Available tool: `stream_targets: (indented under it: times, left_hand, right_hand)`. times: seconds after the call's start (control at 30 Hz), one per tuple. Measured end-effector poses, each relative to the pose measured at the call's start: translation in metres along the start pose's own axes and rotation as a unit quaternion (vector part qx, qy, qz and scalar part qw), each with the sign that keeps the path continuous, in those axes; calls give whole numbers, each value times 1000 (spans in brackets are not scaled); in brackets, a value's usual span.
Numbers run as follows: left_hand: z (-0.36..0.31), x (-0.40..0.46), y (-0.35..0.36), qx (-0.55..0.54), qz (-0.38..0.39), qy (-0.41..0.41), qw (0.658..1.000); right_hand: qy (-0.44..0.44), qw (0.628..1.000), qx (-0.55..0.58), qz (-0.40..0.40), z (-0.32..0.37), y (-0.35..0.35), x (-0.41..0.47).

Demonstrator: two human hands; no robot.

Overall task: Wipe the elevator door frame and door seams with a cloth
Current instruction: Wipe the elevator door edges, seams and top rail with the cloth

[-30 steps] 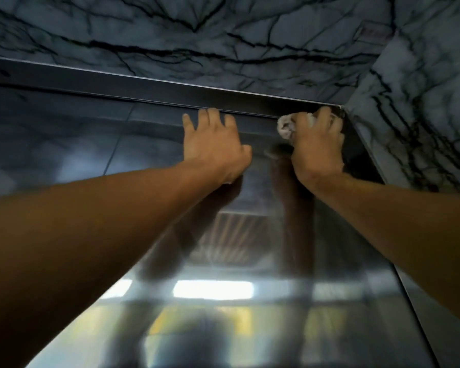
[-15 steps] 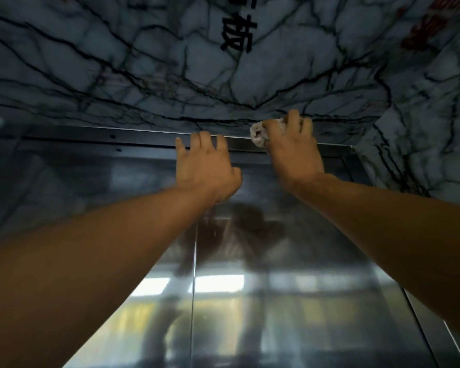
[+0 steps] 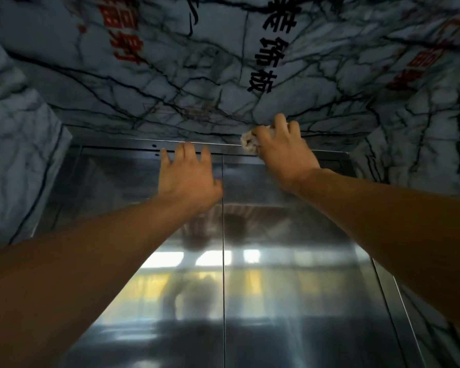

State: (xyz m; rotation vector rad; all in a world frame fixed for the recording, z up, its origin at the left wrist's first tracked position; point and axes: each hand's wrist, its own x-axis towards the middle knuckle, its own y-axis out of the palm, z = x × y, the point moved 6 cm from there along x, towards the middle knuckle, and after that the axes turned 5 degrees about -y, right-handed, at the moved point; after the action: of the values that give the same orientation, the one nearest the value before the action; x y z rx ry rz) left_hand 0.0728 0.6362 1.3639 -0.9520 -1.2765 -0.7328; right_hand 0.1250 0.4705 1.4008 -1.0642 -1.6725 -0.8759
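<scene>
I look up at closed steel elevator doors [image 3: 290,301] with a vertical centre seam [image 3: 223,261]. My right hand [image 3: 284,152] is shut on a small whitish cloth [image 3: 248,142], pressed against the top door frame [image 3: 133,146] just right of the seam. My left hand [image 3: 187,176] lies flat on the left door panel, fingers spread, their tips at the frame's lower edge. Most of the cloth is hidden under my fingers.
Marble-patterned protective film [image 3: 197,75] with black and red printed characters covers the wall above and both side jambs. The right steel jamb [image 3: 388,301] runs down beside my right forearm. Bright lights reflect in the doors.
My right hand has slid the cloth leftward along the top frame from the right corner toward the centre seam. My view has swung left and up; the left hand stays flat on the door.
</scene>
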Motion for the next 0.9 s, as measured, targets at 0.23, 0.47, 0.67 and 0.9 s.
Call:
stream_targets:
  times: [0.23, 0.47, 0.67, 0.9]
  left_hand:
    - [-7, -54, -46, 20, 77, 29, 996]
    - [-34, -123, -102, 32, 137, 49, 989]
    - [-36, -153, -145, 28, 153, 67, 986]
    - [-14, -185, -177, -3, 150, 58, 987]
  right_hand:
    - [-8, 998, 30, 49, -7, -48, -40]
    - [-37, 987, 91, 131, -19, -105, -112]
    - [-51, 974, 134, 174, -17, -149, -147]
    - [-86, 955, 157, 235, 18, -193, -169]
